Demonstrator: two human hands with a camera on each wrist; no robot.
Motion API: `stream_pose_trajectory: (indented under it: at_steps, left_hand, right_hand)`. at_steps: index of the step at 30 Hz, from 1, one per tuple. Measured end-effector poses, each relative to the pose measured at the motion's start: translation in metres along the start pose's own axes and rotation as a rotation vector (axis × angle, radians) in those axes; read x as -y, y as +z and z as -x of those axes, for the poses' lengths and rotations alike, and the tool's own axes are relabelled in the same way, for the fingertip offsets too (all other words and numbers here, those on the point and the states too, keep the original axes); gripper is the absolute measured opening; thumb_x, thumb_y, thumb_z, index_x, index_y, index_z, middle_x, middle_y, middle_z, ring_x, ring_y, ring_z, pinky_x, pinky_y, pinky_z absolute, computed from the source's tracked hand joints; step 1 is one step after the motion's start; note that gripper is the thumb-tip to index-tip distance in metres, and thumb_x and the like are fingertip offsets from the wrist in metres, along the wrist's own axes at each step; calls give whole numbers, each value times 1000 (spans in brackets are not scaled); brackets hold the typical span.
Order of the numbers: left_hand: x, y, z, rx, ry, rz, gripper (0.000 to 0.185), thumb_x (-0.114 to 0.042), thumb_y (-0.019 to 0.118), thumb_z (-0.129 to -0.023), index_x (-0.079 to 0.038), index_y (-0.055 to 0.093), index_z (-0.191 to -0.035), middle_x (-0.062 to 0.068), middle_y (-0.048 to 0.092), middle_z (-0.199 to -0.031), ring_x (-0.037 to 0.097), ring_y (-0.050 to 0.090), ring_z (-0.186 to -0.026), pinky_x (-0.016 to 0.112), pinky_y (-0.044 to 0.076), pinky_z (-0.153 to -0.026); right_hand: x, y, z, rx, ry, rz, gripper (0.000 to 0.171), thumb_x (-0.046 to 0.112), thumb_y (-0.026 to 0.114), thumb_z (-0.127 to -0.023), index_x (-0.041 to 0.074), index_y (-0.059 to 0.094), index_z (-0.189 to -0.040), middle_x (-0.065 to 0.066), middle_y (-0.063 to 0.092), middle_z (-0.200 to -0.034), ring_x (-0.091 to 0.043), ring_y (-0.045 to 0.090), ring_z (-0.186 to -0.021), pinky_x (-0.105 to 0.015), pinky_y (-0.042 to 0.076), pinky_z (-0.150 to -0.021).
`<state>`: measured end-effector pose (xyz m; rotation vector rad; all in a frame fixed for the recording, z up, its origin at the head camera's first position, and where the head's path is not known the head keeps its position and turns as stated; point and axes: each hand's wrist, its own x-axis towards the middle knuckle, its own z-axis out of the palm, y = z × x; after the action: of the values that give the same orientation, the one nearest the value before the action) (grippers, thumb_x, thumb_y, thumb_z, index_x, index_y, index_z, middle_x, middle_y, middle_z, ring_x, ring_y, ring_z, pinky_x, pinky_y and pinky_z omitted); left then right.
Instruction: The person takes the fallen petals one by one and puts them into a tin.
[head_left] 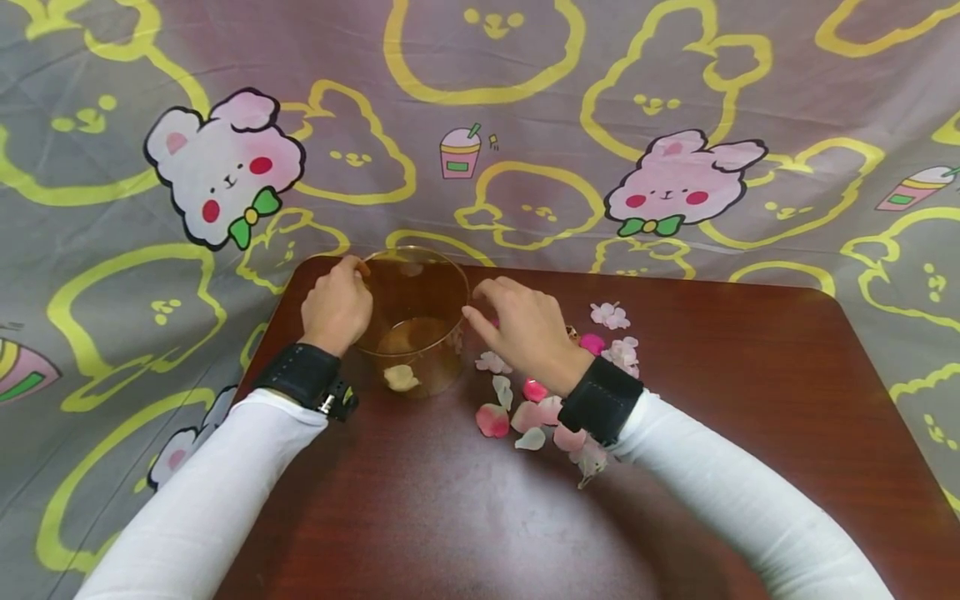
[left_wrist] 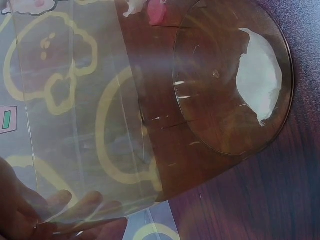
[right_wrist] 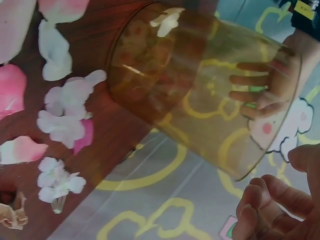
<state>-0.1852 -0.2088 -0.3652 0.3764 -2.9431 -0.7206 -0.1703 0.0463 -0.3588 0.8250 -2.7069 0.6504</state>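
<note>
A clear amber-tinted round container (head_left: 416,325) stands at the back of a dark red-brown table (head_left: 450,517). One pale petal (head_left: 401,377) lies on its bottom, white in the left wrist view (left_wrist: 257,75). My left hand (head_left: 337,304) grips the container's left wall, and its fingers (right_wrist: 260,80) show through the wall. My right hand (head_left: 525,333) hovers beside the right rim. Its fingers (right_wrist: 272,205) are loosely curled with nothing visible between them, just clear of the wall (right_wrist: 200,75).
Several pink and white petals and small blossoms (head_left: 525,412) lie scattered on the table under and behind my right wrist, also at the left of the right wrist view (right_wrist: 62,110). A grey cloth with yellow and pink rabbit prints (head_left: 480,125) surrounds the table.
</note>
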Motion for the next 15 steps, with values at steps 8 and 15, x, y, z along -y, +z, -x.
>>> stream_pose_trajectory:
  at_steps: [8,15]
  left_hand:
    - [1,1,-1,5,-6,5,38,-20,29,-107,-9,58,-128,26,68,-123,50,66,-105,61,50,-83]
    - [1,1,-1,4,-4,5,37,-20,30,-107,-8,58,-128,26,68,-123,50,66,-105,61,50,-83]
  right_hand:
    - [-14,6,5,26,41,-11,30,38,63,-98,13,71,-114,-3,72,-101,-17,63,-74,-32,51,-61]
    - [-23,8,4,37,62,-29,29,36,65,-97,12,71,-112,-6,74,-102,-19,65,-79,-36,54,-66]
